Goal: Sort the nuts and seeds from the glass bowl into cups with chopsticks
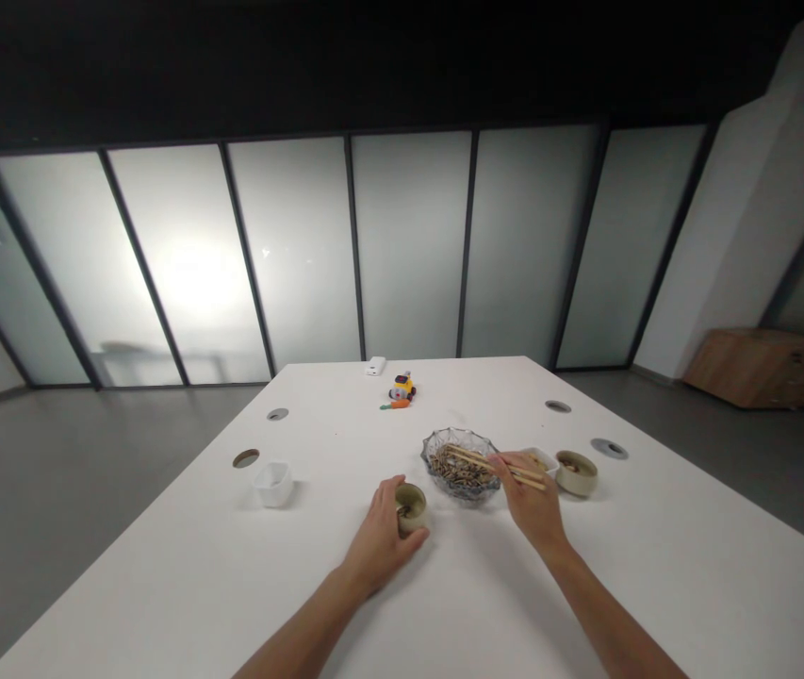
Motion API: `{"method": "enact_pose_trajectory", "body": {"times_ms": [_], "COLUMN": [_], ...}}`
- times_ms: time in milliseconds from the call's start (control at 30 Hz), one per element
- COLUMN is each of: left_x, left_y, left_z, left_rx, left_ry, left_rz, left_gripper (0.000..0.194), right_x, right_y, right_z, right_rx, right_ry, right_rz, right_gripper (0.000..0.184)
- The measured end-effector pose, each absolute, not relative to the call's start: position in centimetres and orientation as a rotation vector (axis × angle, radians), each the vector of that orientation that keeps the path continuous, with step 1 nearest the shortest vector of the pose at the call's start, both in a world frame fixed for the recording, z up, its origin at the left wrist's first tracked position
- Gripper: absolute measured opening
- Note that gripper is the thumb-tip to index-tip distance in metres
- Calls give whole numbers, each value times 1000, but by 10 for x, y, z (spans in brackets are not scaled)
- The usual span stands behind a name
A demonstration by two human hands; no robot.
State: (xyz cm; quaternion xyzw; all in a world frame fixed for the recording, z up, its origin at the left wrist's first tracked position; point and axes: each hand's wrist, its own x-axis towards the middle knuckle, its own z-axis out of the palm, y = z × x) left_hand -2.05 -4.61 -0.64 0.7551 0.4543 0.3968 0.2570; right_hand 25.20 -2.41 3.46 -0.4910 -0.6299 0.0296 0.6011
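Note:
My left hand (382, 536) is curled round a small olive-green cup (414, 521) standing on the white table, with a few dark bits inside. In my right hand (530, 500) is a pair of wooden chopsticks (476, 459), their tips down among the sunflower seeds (464, 471). These seeds fill a faceted clear glass bowl (436, 443) between my hands. Whether the tips pinch a seed is too small to tell. Behind my right hand, partly hidden, sits a white container (549, 462). Beside it stands a second greenish cup (578, 481) holding some brownish pieces.
A white plastic cup (273, 485) stands to the left on the table (182, 575). Farther back are a yellow toy car (402, 387), a toy carrot (396, 405) and a white device (375, 366). Round cable holes (246, 458) line both table sides.

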Motion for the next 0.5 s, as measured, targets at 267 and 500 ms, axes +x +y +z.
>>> {"method": "enact_pose_trajectory", "body": {"times_ms": [267,500], "left_x": [-20,-20], "left_y": [-47,-48], "left_z": [-5,-4], "left_rx": [2058,2060], "left_ry": [1267,1264], "left_rz": [1023,1028], "left_gripper": [71,72], "right_x": [255,253], "right_y": [-15,-8], "right_z": [30,28], "right_rx": [-1162,-843], "right_ry": [-1237,-768], "right_rz": [327,835], "right_gripper": [50,40]}}
